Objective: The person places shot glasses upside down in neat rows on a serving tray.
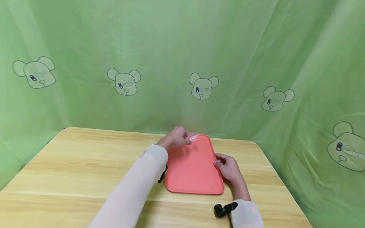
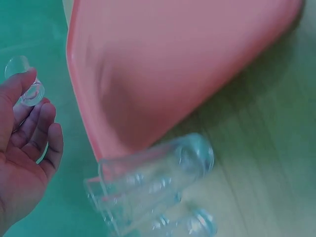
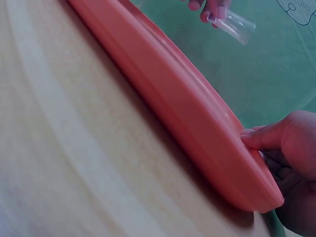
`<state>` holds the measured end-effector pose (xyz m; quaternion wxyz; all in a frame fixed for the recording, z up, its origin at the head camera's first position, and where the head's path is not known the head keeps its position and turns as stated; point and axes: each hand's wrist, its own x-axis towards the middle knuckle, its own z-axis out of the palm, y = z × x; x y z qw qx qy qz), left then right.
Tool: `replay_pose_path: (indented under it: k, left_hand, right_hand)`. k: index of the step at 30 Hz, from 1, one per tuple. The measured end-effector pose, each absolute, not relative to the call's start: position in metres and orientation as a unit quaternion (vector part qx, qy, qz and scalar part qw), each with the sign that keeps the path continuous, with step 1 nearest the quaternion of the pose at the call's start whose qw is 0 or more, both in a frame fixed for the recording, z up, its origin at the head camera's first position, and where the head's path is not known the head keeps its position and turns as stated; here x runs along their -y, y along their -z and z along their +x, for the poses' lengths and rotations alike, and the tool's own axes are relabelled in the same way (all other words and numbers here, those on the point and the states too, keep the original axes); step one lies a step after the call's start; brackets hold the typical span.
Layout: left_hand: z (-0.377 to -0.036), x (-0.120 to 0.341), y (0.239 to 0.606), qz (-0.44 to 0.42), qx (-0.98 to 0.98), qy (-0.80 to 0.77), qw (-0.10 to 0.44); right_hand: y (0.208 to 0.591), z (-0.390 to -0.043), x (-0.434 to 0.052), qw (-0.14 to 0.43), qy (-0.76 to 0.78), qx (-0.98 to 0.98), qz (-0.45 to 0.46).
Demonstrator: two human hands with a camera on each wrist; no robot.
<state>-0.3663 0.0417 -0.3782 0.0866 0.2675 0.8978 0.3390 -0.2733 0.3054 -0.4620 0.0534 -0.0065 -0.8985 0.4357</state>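
A coral-pink tray (image 1: 194, 171) lies on the wooden table (image 1: 85, 164). My left hand (image 1: 176, 136) is at the tray's far left corner and pinches a small clear tube (image 1: 194, 136) between thumb and fingers. The left wrist view shows that tube (image 2: 22, 86) at my fingertips (image 2: 44, 128). More clear tubes (image 2: 148, 182) lie on their sides on the table against the tray's edge (image 2: 84, 113). My right hand (image 1: 228, 167) grips the tray's right rim, thumb (image 3: 261, 137) on top and fingers curled under the rim (image 3: 197, 113). The held tube (image 3: 232, 22) shows beyond the tray.
A green cloth with bear prints (image 1: 202, 85) hangs close behind and around the table. Bare wood stretches to the left of the tray and in front of it. Black camera mounts sit on both wrists (image 1: 225, 209).
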Motion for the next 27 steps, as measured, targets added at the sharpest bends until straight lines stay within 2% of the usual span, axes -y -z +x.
replay_pose_path:
  k: [11, 27]
  left_hand:
    - [-0.362, -0.064, 0.392, 0.243, -0.904, -0.344, 0.074]
    - [-0.359, -0.072, 0.406, 0.213, -0.88, -0.424, 0.025]
  right_hand:
    - [0.46, -0.273, -0.305, 0.044, -0.439, 0.897, -0.011]
    - [0.463, -0.275, -0.308, 0.047, -0.44, 0.897, -0.007]
